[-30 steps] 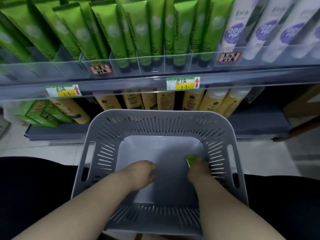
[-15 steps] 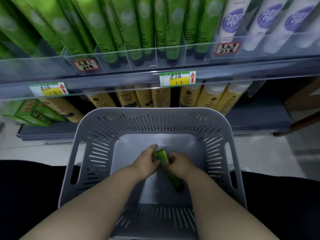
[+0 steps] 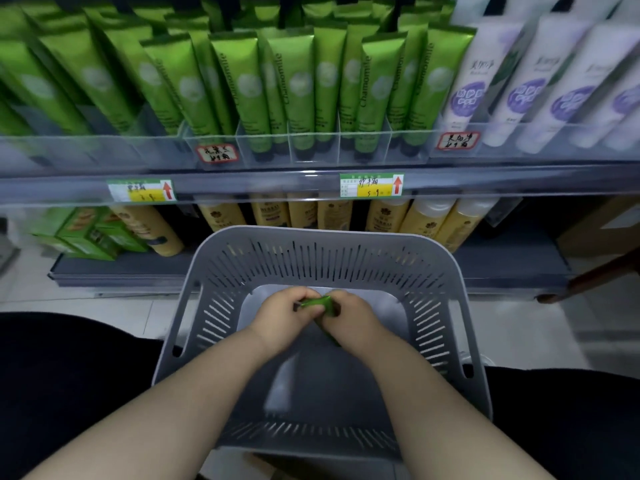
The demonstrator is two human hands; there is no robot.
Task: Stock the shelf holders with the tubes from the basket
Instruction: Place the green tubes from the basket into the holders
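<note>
A grey slotted basket [image 3: 221, 271] rests on my lap below the shelf. Inside it both hands hold one green tube [image 3: 317, 303]. My left hand [image 3: 284, 315] pinches its flat upper end. My right hand [image 3: 353, 315] grips the tube's body, and most of the tube is hidden under the fingers. No other tube shows on the basket floor. Clear shelf holders [image 3: 313, 147] above carry several upright green tubes [image 3: 301, 88].
White and purple tubes [image 3: 519, 84] fill the holders at the upper right. Yellow bottles [image 3: 388, 216] and green boxes [image 3: 90, 233] stand on the lower shelf behind the basket. Price tags [image 3: 372, 185] hang on the shelf rail. A tiled floor [image 3: 519, 327] lies on either side.
My right hand picked the green tube up from the basket's right side and brought it to the middle. My left hand joined it and now pinches the end. The view tilted up.
</note>
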